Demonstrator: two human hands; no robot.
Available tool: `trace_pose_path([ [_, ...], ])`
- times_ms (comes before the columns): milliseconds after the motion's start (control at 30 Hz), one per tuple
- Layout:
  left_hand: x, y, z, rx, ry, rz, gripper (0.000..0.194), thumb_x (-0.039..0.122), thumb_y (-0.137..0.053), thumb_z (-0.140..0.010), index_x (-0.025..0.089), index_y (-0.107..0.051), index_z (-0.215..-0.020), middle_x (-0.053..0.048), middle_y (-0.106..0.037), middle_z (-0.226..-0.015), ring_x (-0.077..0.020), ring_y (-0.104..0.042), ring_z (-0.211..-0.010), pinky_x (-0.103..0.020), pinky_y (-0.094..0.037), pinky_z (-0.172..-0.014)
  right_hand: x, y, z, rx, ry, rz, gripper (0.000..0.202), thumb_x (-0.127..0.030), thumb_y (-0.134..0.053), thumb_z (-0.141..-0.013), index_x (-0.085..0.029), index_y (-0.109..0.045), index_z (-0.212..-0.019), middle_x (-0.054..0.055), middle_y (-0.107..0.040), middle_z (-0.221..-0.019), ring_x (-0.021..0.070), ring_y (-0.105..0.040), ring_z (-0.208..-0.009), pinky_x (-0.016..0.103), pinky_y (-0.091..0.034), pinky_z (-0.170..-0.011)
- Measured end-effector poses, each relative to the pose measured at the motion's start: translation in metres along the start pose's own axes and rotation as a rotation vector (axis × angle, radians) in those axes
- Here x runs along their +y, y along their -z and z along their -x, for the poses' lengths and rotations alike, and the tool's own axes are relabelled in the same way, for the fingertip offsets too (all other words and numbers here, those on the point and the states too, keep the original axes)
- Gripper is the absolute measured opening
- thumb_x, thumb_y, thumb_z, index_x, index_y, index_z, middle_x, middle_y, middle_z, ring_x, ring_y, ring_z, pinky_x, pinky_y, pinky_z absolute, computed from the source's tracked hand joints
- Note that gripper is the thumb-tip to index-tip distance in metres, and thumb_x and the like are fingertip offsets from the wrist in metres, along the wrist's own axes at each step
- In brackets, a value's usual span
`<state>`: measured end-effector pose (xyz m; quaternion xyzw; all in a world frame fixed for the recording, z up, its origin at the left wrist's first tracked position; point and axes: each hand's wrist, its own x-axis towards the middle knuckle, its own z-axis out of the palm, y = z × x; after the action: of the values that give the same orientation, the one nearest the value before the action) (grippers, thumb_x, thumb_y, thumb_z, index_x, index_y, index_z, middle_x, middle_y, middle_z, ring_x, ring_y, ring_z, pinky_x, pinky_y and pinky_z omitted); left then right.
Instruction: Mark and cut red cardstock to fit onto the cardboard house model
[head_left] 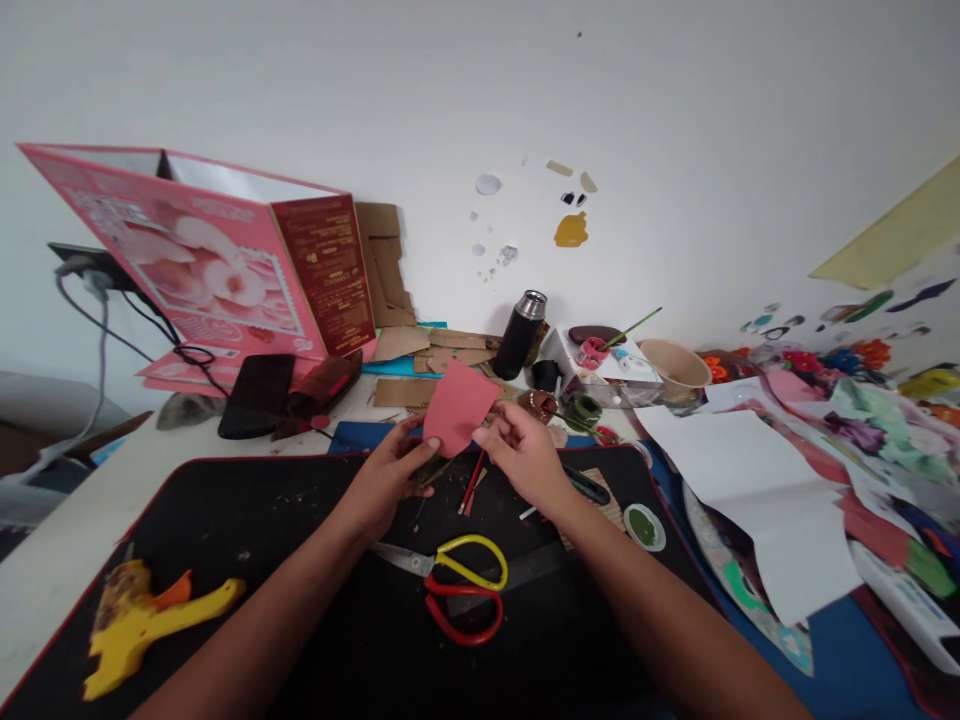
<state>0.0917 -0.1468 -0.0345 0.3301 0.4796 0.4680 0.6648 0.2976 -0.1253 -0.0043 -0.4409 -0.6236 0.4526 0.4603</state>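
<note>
A piece of pinkish-red paper (459, 405) is held up between my two hands above the black mat (300, 520). My left hand (394, 465) pinches its lower left edge, thumb in front. My right hand (521, 450) grips its lower right edge with thumb and fingers together. Something thin and brownish shows behind the paper, too hidden to make out. Below my hands lie scissors (471, 562) with one yellow and one red handle. A red pencil (471, 483) rests on the mat just under the paper.
A yellow glue gun (142, 625) lies at the left. Behind stand a pink box (217, 260), a black phone (257, 395), cardboard pieces (442, 350) and a black flask (520, 335). To the right are a green paint dish (645, 527) and white paper (739, 465).
</note>
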Motion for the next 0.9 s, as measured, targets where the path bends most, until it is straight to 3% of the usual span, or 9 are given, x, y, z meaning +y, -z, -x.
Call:
trace_pose_path([
  [100,0.001,0.0,0.002,-0.004,-0.021,-0.003,0.067,0.049,-0.093,-0.078,0.027,-0.065,-0.136,-0.01,-0.075,-0.123,-0.0231,-0.073,-0.097,-0.022,-0.055,-0.056,0.002,-0.009,-0.006,0.039,0.07,0.149,0.024,-0.046,-0.074,-0.095,-0.022,-0.073,-0.098,-0.006,-0.046,-0.064,0.0141,-0.041,-0.06,0.028,-0.032,-0.059],
  [233,0.002,0.0,0.002,0.035,0.006,0.145,0.062,0.036,-0.093,-0.079,0.025,-0.066,-0.134,-0.008,-0.076,-0.114,-0.0191,-0.073,-0.086,-0.022,-0.054,-0.055,0.002,-0.014,-0.012,0.069,0.079,0.225,0.023,-0.044,-0.068,-0.098,-0.021,-0.073,-0.097,-0.006,-0.046,-0.063,0.0145,-0.041,-0.06,0.028,-0.032,-0.06],
  [433,0.003,0.004,-0.004,-0.022,0.191,0.477,0.016,0.028,-0.074,-0.096,0.019,-0.072,-0.109,-0.003,-0.076,-0.087,-0.0123,-0.067,-0.063,-0.02,-0.05,-0.05,0.0,-0.013,-0.013,0.073,0.093,0.234,0.022,-0.043,-0.07,-0.096,-0.022,-0.075,-0.1,-0.006,-0.047,-0.063,0.0156,-0.043,-0.061,0.028,-0.032,-0.062],
  [533,0.003,0.004,-0.007,-0.076,0.277,0.577,0.006,0.023,-0.073,-0.097,0.017,-0.071,-0.096,-0.003,-0.074,-0.079,-0.0102,-0.064,-0.057,-0.018,-0.049,-0.05,-0.001,-0.013,-0.013,0.059,0.092,0.233,0.022,-0.043,-0.069,-0.096,-0.022,-0.075,-0.102,-0.006,-0.046,-0.062,0.0157,-0.041,-0.06,0.029,-0.031,-0.061],
  [633,0.001,0.005,-0.01,-0.118,0.317,0.627,0.012,0.026,-0.069,-0.1,0.016,-0.073,-0.096,-0.004,-0.076,-0.079,-0.01,-0.065,-0.057,-0.018,-0.05,-0.053,-0.002,-0.014,-0.012,0.056,0.08,0.217,0.024,-0.044,-0.068,-0.097,-0.022,-0.074,-0.102,-0.006,-0.043,-0.063,0.0153,-0.038,-0.06,0.028,-0.032,-0.06],
  [733,0.0,0.007,-0.012,-0.174,0.359,0.611,0.029,0.039,-0.061,-0.106,0.015,-0.077,-0.112,-0.008,-0.081,-0.086,-0.0165,-0.073,-0.065,-0.025,-0.056,-0.059,-0.004,-0.016,-0.011,0.037,0.073,0.198,0.024,-0.046,-0.067,-0.097,-0.022,-0.07,-0.092,-0.007,-0.041,-0.063,0.0145,-0.037,-0.06,0.028,-0.03,-0.06],
  [900,0.0,0.006,-0.01,-0.16,0.298,0.57,0.038,0.042,-0.055,-0.109,0.017,-0.076,-0.129,-0.007,-0.084,-0.086,-0.0202,-0.077,-0.069,-0.028,-0.058,-0.063,-0.005,-0.018,-0.01,0.019,0.085,0.209,0.027,-0.045,-0.067,-0.097,-0.022,-0.064,-0.083,-0.006,-0.043,-0.061,0.0139,-0.039,-0.058,0.028,-0.029,-0.059],
])
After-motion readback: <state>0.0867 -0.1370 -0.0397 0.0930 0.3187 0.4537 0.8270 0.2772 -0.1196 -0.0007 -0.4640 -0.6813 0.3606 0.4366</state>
